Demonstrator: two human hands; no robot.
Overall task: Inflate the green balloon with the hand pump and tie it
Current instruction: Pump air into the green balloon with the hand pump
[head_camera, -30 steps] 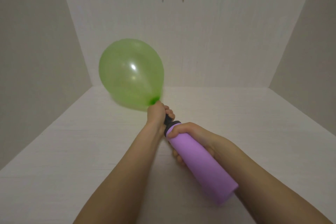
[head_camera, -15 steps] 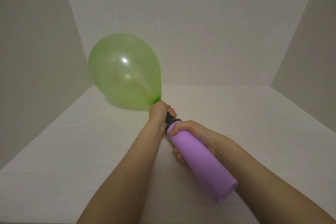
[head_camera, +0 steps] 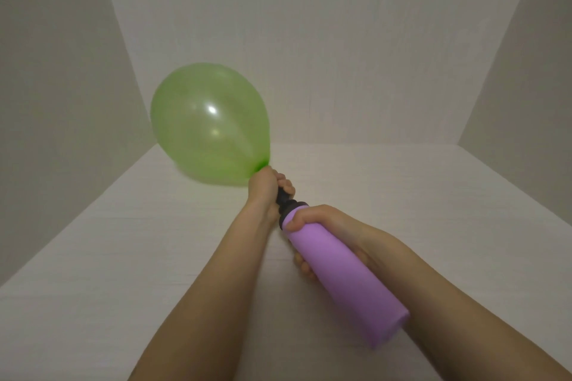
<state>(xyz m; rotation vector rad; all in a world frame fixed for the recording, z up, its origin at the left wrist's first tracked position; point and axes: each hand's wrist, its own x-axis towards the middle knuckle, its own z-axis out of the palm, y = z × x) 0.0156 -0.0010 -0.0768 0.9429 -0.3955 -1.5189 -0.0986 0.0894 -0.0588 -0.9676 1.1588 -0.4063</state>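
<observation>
One green balloon (head_camera: pixel 210 124), swollen, light and surely fragile, hovered low over the surface (head_camera: pixel 402 195), best taken at its neck, where the left hand (head_camera: pixel 264 187) pinched it to the nozzle; the right hand (head_camera: pixel 322 223) gripped the hand pump (head_camera: pixel 343 275)

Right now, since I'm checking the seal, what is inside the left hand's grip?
The neck of the green balloon enters the left hand above, the black pump nozzle below; the fingers cover their joint.
</observation>
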